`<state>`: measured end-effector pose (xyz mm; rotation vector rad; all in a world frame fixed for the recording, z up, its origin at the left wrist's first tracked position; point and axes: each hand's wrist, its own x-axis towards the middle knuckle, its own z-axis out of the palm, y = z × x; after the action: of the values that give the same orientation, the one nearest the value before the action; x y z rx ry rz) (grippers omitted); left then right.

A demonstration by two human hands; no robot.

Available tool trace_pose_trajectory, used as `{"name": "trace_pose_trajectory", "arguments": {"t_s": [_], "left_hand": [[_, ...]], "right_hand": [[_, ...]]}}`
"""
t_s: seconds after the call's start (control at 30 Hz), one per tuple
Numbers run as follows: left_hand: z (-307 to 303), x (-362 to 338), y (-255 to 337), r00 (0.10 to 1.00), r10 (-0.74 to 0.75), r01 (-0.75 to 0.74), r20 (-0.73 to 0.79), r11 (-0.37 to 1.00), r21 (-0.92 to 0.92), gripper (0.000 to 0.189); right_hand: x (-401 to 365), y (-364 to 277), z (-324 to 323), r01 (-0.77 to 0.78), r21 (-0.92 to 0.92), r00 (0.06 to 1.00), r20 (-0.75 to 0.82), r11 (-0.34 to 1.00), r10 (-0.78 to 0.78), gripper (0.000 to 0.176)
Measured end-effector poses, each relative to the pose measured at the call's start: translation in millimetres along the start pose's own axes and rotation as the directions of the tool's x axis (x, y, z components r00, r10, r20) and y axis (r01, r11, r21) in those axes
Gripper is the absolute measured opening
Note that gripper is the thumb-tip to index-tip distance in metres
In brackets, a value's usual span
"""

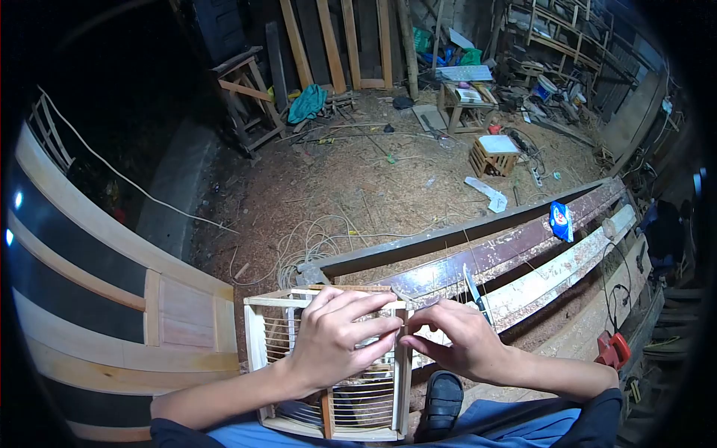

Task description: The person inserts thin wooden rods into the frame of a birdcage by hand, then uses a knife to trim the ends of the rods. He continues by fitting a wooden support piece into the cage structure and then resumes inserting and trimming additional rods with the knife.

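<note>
the small pale wooden cage with thin bars rests on the person's lap, at the bottom centre of the view. the left hand lies over the cage's top, fingers curled down across its front edge in a grip. the right hand meets it at the cage's upper right corner, fingertips narrowed to a pinch on the top rail. just behind the cage, a slim grey blade stands up beside that hand. beyond the cage runs a long rusty metal beam. left of the cage leans a pale wooden door panel.
</note>
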<state>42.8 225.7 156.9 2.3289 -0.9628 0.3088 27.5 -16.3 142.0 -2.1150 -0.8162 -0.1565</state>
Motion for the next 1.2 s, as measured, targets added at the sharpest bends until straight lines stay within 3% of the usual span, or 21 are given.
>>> {"name": "trace_pose_trajectory", "arguments": {"t_s": [0.2, 0.43, 0.5, 0.9, 1.2], "left_hand": [[-3.0, 6.7, -1.9, 0.999, -0.008, 0.009, 0.031, 1.0, -0.015, 0.017], [1.0, 5.7, -7.2, 0.999, 0.027, -0.027, -0.046, 1.0, 0.015, 0.018], [2.0, 6.3, -8.4, 0.998, -0.035, 0.033, -0.046, 0.998, -0.048, 0.017], [-1.3, 9.4, -0.6, 0.999, -0.029, 0.028, -0.029, 0.999, -0.028, 0.013], [1.6, 13.5, -2.3, 1.0, -0.005, 0.005, 0.002, 1.0, -0.008, 0.013]], "right_hand": [[6.0, 2.2, 2.4, 0.0, -0.026, 1.0, 0.008, 1.0, 0.0, 0.022], [13.2, 3.2, 10.4, 0.043, -0.041, 0.998, -0.032, 0.998, -0.045, 0.021], [13.5, 3.4, 9.5, 0.053, -0.027, 0.998, -0.013, 0.998, -0.053, 0.021], [8.8, 6.2, 2.7, 0.114, -0.092, 0.991, 0.084, 0.989, -0.106, 0.017], [6.0, -8.6, -0.1, 0.005, -0.226, 0.996, 0.085, 0.974, 0.015, 0.018]]}}
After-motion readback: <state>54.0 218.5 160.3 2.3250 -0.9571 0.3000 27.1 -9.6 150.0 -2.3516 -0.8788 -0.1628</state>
